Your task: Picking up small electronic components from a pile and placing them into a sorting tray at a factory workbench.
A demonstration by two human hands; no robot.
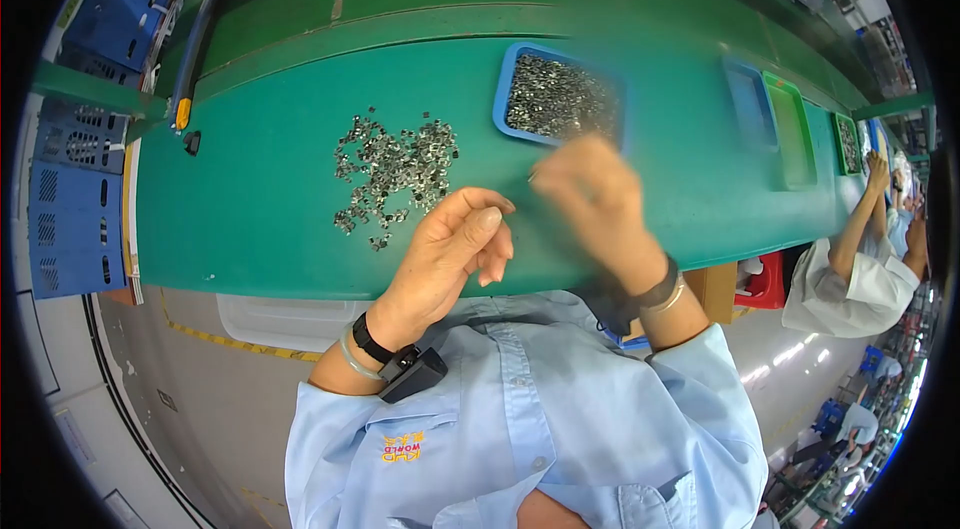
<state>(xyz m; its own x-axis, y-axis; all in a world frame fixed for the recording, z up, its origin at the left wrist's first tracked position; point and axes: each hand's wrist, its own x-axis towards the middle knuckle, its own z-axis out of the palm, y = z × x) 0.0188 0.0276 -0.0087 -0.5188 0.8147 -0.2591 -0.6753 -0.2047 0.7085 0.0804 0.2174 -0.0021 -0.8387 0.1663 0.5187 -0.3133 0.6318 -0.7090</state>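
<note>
On the green table (250, 199), one parts pile (393, 174), one blue tray (505, 94); left hand (455, 244) loosely open, blurred right hand (590, 199) unreadable.

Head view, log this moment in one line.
left hand: open, beside loose pile of small grey metal parts | right hand: blurred, by blue plastic tray

Two shallow trays, one blue (750, 104) and one green (792, 129), were set side by side on the green bench (260, 209), well to the right of its middle. Blue slotted crates (75, 199) were stacked beyond the bench's left end, and a black cable with a yellow fitting (183, 113) was laid near that same end. A co-worker in a white top (850, 279) was seated at the bench's right end, beside a red bin (765, 281).
</note>
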